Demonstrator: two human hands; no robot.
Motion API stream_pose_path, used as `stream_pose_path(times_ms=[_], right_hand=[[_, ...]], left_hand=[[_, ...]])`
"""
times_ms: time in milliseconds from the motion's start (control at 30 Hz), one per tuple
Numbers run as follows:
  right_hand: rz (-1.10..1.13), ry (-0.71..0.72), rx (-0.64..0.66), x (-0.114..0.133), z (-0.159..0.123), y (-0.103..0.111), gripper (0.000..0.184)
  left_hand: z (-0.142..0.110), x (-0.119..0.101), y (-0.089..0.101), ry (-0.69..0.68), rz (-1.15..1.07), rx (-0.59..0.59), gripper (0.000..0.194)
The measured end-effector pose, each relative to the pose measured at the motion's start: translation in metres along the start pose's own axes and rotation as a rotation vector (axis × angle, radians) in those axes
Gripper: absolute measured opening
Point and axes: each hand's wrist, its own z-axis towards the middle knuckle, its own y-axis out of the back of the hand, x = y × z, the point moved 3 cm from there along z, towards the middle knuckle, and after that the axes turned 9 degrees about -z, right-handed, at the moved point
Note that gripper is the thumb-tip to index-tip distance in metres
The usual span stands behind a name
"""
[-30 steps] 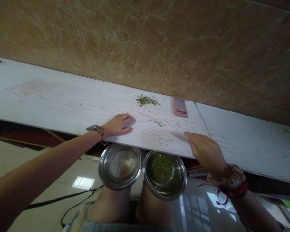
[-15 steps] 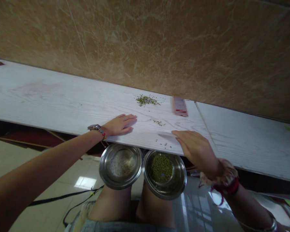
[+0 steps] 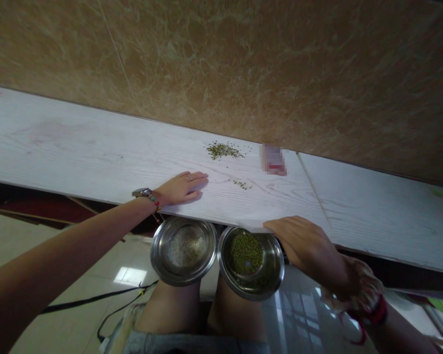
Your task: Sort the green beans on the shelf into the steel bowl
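My left hand point(image 3: 182, 188) lies flat on the white wood-grain tabletop point(image 3: 77, 152), fingers stretched to the right. My right hand point(image 3: 304, 241) is at the table's front edge, its fingers pinched on a thin white card point(image 3: 257, 229), of which only a strip shows. Just below the card, a steel bowl point(image 3: 278, 278) contains many small green beans point(image 3: 246, 250). A second steel bowl point(image 3: 155, 258), left of it, contains pale whitish grains point(image 3: 186, 246). On the table lie a loose pile of green beans point(image 3: 224, 150) and a smaller scatter of them point(image 3: 242, 185).
A blurred-out flat item point(image 3: 273, 160) rests at the back of the table. Behind it rises a brown marbled wall point(image 3: 221, 64). Both bowls stand above my legs point(image 3: 170, 307), under the table's edge. Black cords point(image 3: 99, 297) run across the tiled floor at left.
My right hand has drawn the card toward me to the table's front edge. The few beans near that edge no longer show on the table. My left hand stays put.
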Motion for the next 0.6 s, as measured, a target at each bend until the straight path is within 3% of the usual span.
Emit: stream_pose_path(times_ms=[233, 400, 533, 600], right_hand=[[0.011, -0.069, 0.033, 0.009, -0.007, 0.008, 0.031], [-0.165, -0.150, -0.081, -0.023, 0.004, 0.005, 0.028], [-0.306, -0.203, -0.179, -0.055, 0.017, -0.017, 0.024], [-0.347, -0.221, -0.160, -0.066, 0.022, -0.031, 0.026]], left_hand=[[-0.001, -0.002, 0.002, 0.005, 0.002, -0.004, 0.046], [-0.001, -0.002, 0.003, -0.008, -0.015, -0.014, 0.046], [-0.001, -0.003, 0.004, -0.011, -0.014, -0.010, 0.045], [-0.001, -0.003, 0.005, -0.012, -0.013, -0.009, 0.045]])
